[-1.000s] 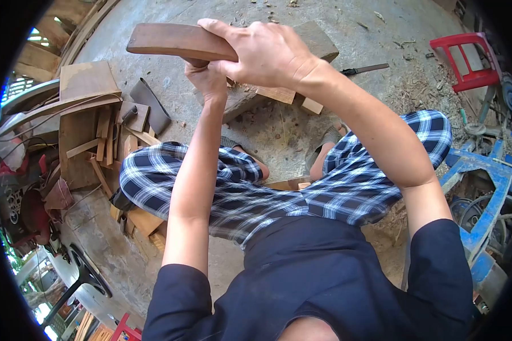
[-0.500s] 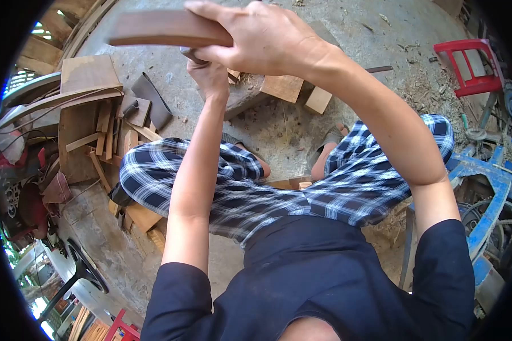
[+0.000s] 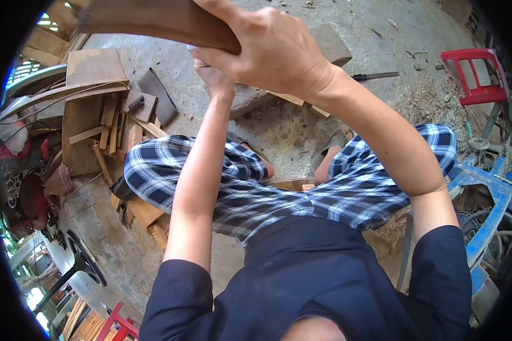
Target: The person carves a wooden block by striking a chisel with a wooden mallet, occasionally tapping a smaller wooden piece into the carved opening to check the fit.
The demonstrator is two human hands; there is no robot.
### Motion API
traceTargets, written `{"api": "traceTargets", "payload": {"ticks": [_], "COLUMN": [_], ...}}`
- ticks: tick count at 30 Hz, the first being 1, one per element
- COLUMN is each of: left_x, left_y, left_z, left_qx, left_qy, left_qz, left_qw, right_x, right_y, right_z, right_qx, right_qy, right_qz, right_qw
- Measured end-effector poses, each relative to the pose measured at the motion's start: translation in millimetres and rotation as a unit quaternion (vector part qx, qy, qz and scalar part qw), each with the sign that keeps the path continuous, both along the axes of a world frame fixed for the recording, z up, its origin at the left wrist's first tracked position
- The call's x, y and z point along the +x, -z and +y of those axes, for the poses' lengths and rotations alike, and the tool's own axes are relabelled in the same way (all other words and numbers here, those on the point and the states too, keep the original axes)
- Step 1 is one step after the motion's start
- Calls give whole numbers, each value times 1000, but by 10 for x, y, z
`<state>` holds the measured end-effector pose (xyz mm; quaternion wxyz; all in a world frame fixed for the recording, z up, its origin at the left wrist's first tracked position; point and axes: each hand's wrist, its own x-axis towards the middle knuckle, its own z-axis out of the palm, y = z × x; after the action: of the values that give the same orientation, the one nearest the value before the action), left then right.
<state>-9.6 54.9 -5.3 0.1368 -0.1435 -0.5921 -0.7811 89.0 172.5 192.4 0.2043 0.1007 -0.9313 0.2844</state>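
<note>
A dark brown, flat piece of wood (image 3: pixel 153 21) runs out of the top of the view. My right hand (image 3: pixel 273 48) is closed around its near right end, thumb below and fingers over the top. Just under the wood is my left hand (image 3: pixel 216 79), its fingers curled and partly covered by the wood and my right hand. Whatever it grips is hidden. Below both hands, a thick grey-brown block (image 3: pixel 333 44) lies on the floor, with pale wood pieces (image 3: pixel 290 98) beside it, partly behind my right wrist.
Wood offcuts (image 3: pixel 105 125) and a dark folded sheet (image 3: pixel 160 102) lie at the left. A red plastic stool (image 3: pixel 475 79) stands at the upper right, near wood shavings. A blue metal frame (image 3: pixel 495 196) is close on my right. A dark flat strip (image 3: pixel 376 75) lies on the floor.
The brown wood has tilted and risen, and more of it passes out of the top edge. My right hand has shifted slightly, covering more of the pale blocks.
</note>
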Motion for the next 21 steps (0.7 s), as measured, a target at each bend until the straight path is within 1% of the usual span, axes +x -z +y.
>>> {"api": "traceTargets", "payload": {"ticks": [1,2,4,5,7,8,10,11,12,14,15,17,18,20,21], "left_x": [84,98,118,104,198,229,200,218,185,191,173,262,279,224,244], "left_y": [-146,-207,-285,-295,-376,-333,-279,-264,-215,-230,-320,-423,-342,-250,-259], "left_z": [-2,-23,30,68,125,133,74,78,26,46,86,101,103,62,81], "left_qx": [1,17,21,25,-1,1,145,-15,13,8,12,23,25,77,29], "left_qy": [-4,16,13,14,-43,-46,42,-48,-22,-7,-3,-8,-9,40,-16], "left_qz": [-13,-106,-36,-35,-45,-53,-100,-8,-34,-54,-48,-61,-69,-59,-10], "left_qw": [1000,994,999,999,998,998,984,999,999,998,999,998,997,995,999], "right_x": [-19,-62,-118,-140,-73,-38,-16,-43,-55,-132,-147,-46,18,63,57], "right_y": [56,233,117,89,-37,-14,-6,100,156,300,205,22,31,26,69], "right_z": [34,70,106,130,104,94,53,54,94,158,178,135,118,56,45], "right_qx": [30,128,158,162,140,142,32,34,110,140,144,140,141,17,8], "right_qy": [-15,-4,-11,-9,-8,-12,-2,-11,-8,-16,-11,-12,-14,2,-8], "right_qz": [-92,-135,-129,-128,-126,-133,-22,-32,-113,-89,-83,-110,-118,-13,-38], "right_qw": [995,983,979,978,982,981,999,999,987,986,986,984,983,1000,999]}}
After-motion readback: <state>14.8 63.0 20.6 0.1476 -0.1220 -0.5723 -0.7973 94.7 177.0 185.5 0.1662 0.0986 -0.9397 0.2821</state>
